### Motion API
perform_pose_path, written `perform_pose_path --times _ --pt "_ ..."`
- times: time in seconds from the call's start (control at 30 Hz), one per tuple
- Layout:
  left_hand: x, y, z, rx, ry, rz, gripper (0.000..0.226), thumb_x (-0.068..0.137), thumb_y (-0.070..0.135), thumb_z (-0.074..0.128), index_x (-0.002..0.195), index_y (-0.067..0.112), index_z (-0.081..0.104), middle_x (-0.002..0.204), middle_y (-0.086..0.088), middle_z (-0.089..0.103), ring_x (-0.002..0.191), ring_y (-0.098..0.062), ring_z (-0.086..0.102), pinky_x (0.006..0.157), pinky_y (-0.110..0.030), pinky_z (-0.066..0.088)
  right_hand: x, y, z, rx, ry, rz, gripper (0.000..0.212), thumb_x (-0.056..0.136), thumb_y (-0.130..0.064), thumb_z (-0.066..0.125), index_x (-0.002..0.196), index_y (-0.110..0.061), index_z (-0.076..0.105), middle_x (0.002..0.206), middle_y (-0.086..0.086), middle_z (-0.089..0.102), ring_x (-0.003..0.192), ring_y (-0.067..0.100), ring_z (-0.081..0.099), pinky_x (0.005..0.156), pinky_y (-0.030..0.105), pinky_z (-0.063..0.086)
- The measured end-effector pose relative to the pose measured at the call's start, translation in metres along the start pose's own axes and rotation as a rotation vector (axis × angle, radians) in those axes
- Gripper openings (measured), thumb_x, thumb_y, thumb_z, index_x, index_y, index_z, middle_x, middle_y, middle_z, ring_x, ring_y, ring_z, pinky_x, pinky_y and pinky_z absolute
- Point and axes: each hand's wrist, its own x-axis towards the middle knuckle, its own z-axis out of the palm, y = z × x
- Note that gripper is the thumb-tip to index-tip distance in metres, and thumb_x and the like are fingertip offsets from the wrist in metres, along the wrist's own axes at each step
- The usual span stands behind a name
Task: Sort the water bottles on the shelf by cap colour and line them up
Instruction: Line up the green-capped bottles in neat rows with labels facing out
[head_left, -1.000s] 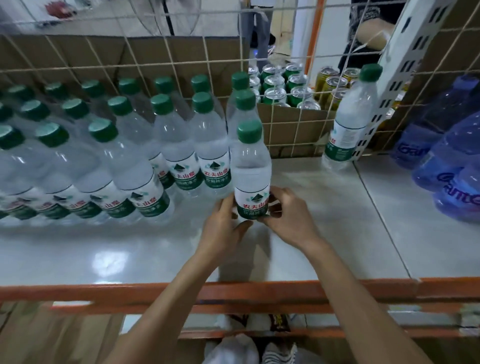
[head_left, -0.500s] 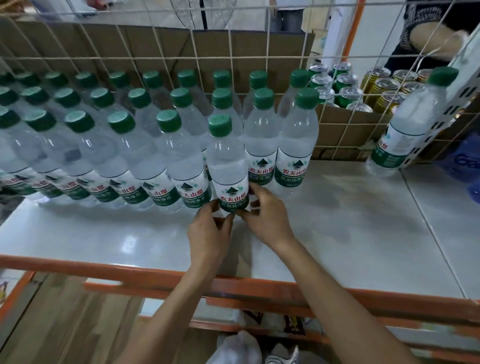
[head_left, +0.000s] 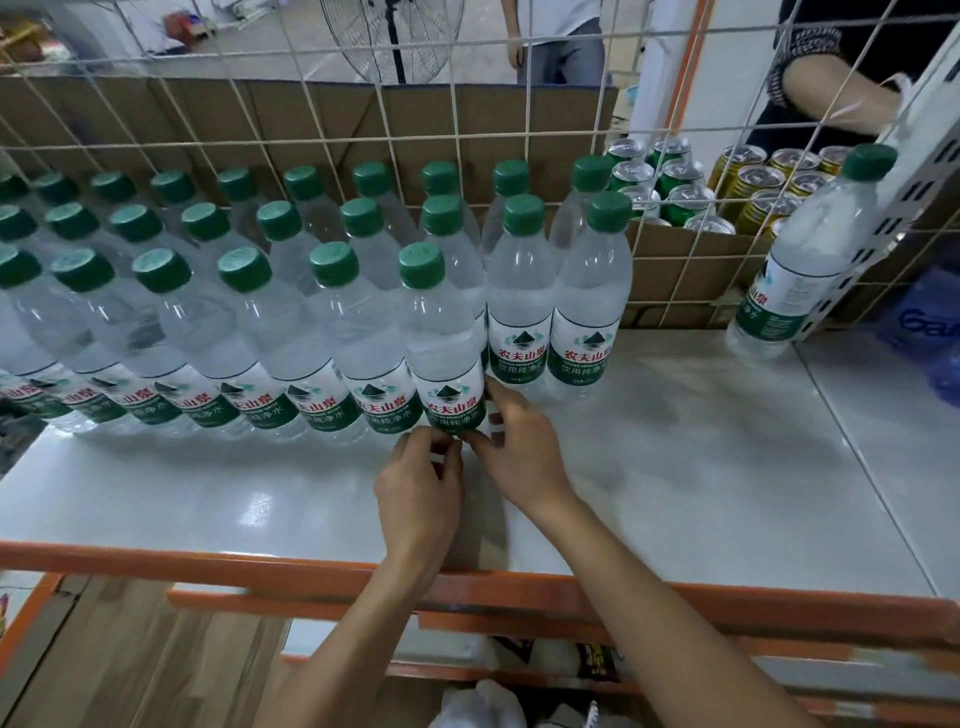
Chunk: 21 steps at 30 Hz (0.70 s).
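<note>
Several clear water bottles with green caps stand in three rows on the white shelf (head_left: 675, 467). The rightmost bottle of the front row (head_left: 441, 343) stands upright against its neighbour. My left hand (head_left: 418, 493) and my right hand (head_left: 519, 452) both touch its base from the front, fingers curled around the green label's lower edge. Two more bottles (head_left: 587, 301) stand just right of it in the middle row. A single green-capped bottle (head_left: 800, 270) leans against the white divider at the far right.
A wire grid (head_left: 452, 130) backs the shelf, with cardboard and cans (head_left: 691, 192) behind it. Blue bottles (head_left: 930, 338) lie at the far right. An orange rail (head_left: 675, 603) runs along the front edge. Other people stand behind the grid.
The bottle in my hands has slid left and back until it closes the front row. The view has shifted left with it.
</note>
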Motion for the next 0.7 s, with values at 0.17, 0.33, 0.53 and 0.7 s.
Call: perform_pose_path --times 0.17,0.33,0.53,0.7 --pt "-0.001 0.003 0.006 0.011 -0.019 0.012 0.009 0.082 0.005 0.066 0.089 0.009 0.063 0.088 -0.005 0.066 0.072 -0.025 0.062 0.067 -0.036 0.050 0.001 0.000 -0.003 0.016 -0.030 0.004 0.059 0.081 -0.015 0.068 0.136 -0.017 0.046 0.127 0.006 0.057 0.111 0.026 0.055 0.091 0.036 0.047" --pt "-0.004 0.011 0.007 0.048 -0.043 0.024 0.009 0.082 0.007 0.066 0.090 0.010 0.064 0.088 -0.005 0.067 0.073 -0.025 0.063 0.068 -0.036 0.051 0.001 -0.002 -0.014 0.037 -0.100 -0.001 0.056 0.085 -0.014 0.063 0.137 -0.017 0.043 0.131 0.007 0.054 0.115 0.024 0.053 0.094 0.038 0.046" --pt "-0.007 0.050 0.037 0.001 -0.189 0.201 0.012 0.082 0.005 0.064 0.092 0.011 0.067 0.087 -0.005 0.066 0.071 -0.020 0.060 0.062 -0.026 0.042 -0.013 0.020 -0.065 0.013 0.055 0.045 0.038 0.088 -0.010 0.058 0.127 -0.011 0.055 0.121 0.008 0.059 0.106 0.020 0.057 0.093 0.035 0.048" --pt "0.000 0.112 0.089 -0.131 -0.326 0.363 0.020 0.084 0.005 0.060 0.102 0.015 0.062 0.096 -0.006 0.064 0.083 -0.021 0.060 0.068 -0.030 0.048 -0.010 0.055 -0.129 -0.046 0.340 0.166 0.033 0.085 -0.007 0.061 0.118 -0.010 0.059 0.113 0.009 0.063 0.097 0.020 0.061 0.087 0.036 0.051"
